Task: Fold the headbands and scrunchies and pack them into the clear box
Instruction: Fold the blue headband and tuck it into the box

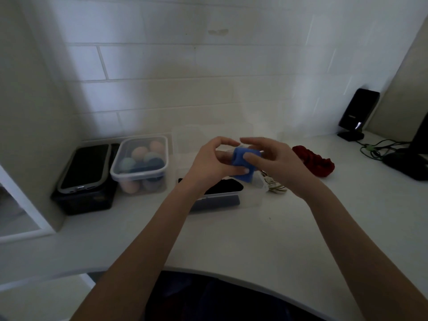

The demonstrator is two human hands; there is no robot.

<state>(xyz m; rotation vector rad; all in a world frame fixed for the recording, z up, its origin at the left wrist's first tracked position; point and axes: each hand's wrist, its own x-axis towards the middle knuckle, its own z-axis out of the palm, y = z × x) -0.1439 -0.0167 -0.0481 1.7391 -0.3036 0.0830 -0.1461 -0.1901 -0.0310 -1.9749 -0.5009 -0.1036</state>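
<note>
A blue headband (243, 163), folded into a small bundle, hangs between my two hands above the clear box (251, 200). My left hand (213, 164) pinches its left side and my right hand (275, 162) grips its right side with the thumb pressed into the fabric. Inside the box lies a dark folded band (228, 186). A striped cream scrunchie (276, 185) rests on the counter just right of the box, partly behind my right wrist. Farther right lies a dark red scrunchie (315, 162).
A lidded clear tub of pastel balls (141, 163) stands left of the box, beside a phone (85, 166) on a black case. At the far right are a black speaker (357, 113), cables (375, 148) and a dark device. A tiled wall rises behind the white counter.
</note>
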